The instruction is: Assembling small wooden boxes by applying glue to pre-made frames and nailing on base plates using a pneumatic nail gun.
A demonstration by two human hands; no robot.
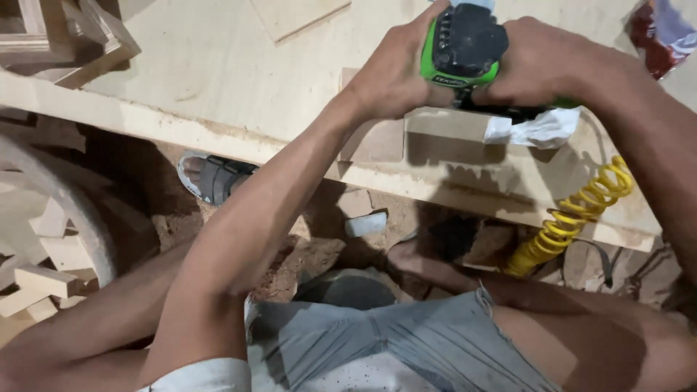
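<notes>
- Two hands grip one green-and-black power tool [465, 43], which stands nose-down on a small wood block [446, 123] near the front edge of the plywood bench [210, 65].
- Left hand [396, 72]: fingers wrapped closed around the tool's left side, wrist resting over a second, darker block [374, 141] just beside the first.
- Right hand [541, 62]: fingers closed around the tool's right side and handle; the fingertips are hidden behind the body.
- One crumpled white rag or paper [537, 131] lies touching the right end of the block, directly under the right hand.
- One yellow coiled air hose [573, 210] hangs off the bench edge to the right of the tool.
- Below the bench: one sandalled foot [214, 178] to the left, one small white piece [365, 223] on the sawdust floor, grey shorts [406, 341] nearest the camera.
- Left of the bench: a heap of wood offcuts [43, 276], too jumbled to count; one thin panel [298, 14] lies at the far side.
- Risk, judged: the block shows no clamp, so it could shift or spin under the tool's pressure.
- Risk, judged: the rag sits close to the working end and could snag.
- Risk, judged: the block is close to the bench edge; a slip could drop it toward the leg or foot.
</notes>
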